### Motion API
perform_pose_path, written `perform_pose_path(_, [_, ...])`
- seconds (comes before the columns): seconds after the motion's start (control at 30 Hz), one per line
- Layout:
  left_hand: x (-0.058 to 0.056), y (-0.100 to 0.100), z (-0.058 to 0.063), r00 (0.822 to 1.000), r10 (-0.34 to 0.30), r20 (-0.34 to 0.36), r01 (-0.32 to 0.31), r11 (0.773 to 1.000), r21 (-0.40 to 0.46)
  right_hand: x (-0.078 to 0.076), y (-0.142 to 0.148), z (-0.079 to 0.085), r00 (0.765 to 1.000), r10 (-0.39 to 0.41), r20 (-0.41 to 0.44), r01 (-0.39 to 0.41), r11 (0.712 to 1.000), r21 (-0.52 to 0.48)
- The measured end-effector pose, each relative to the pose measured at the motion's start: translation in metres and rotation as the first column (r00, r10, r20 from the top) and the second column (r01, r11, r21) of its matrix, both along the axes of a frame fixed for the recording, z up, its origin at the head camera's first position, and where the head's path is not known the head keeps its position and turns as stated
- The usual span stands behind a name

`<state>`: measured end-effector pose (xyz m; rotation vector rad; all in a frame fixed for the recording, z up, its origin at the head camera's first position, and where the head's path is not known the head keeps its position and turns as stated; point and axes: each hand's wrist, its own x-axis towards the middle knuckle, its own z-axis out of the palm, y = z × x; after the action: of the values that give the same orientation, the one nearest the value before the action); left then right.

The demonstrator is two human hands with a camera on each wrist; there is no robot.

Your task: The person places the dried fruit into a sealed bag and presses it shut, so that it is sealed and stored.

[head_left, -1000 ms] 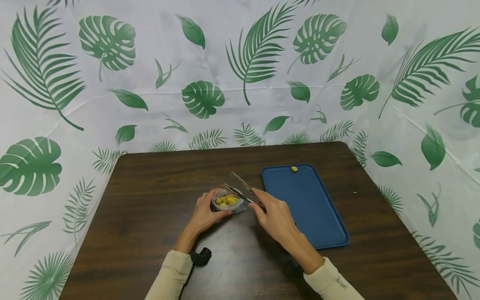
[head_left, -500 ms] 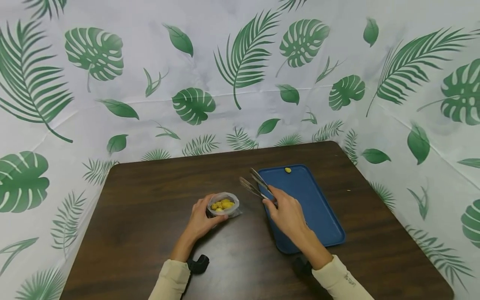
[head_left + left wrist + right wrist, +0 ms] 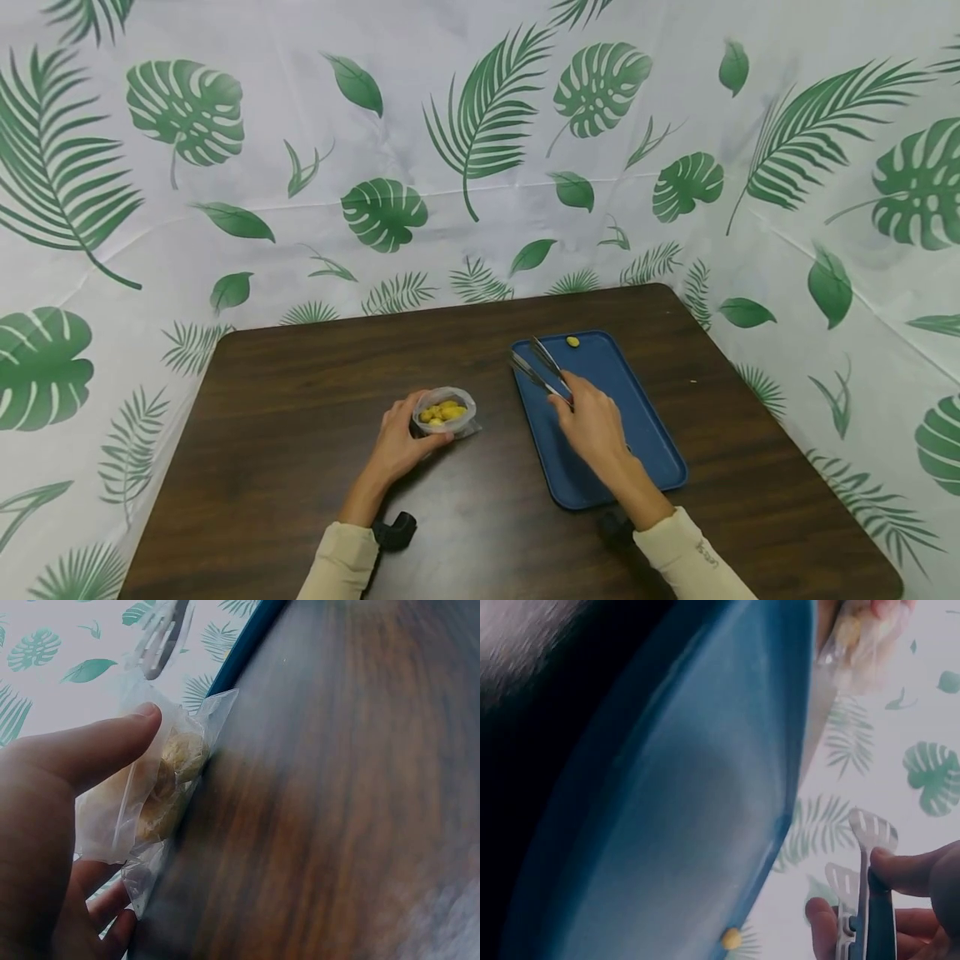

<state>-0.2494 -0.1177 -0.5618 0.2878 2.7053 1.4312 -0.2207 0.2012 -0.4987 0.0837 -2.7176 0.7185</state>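
Note:
My left hand [image 3: 395, 442] holds a clear plastic bag [image 3: 468, 427] by its side, thumb and fingers around it. The bag's mouth is open, and several small yellow rounded pieces [image 3: 442, 411] lie inside. In the left wrist view, the thumb presses the bag [image 3: 217, 709] from one side while fingers show below it. My right hand [image 3: 596, 423] grips metal tongs [image 3: 550, 363] above the blue tray [image 3: 645, 427]. Their slotted tips stand apart, and I see nothing between them. One yellow piece [image 3: 573, 342] rests at the tray's far edge, also visible in the right wrist view [image 3: 732, 938].
A dark wooden table [image 3: 300, 392] carries the bag and the tray. Leaf-patterned cloth [image 3: 465, 108] hangs behind it and along the right side. Black straps [image 3: 396, 532] sit at the wrists. Something small beside the right wrist is mostly hidden.
The right hand has carried the tongs from over the bag rightward to above the tray. My left hand still holds the bag; the whole view has shifted slightly.

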Motion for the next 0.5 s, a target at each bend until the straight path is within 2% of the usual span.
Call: perform_pose_path(0.5, [-0.001,-0.002,0.000,1.000,0.003,0.014,-0.003,1.000,-0.009,-0.021,0.031,-0.010,0.993,-0.119,0.002,0.118,0.992,0.046])
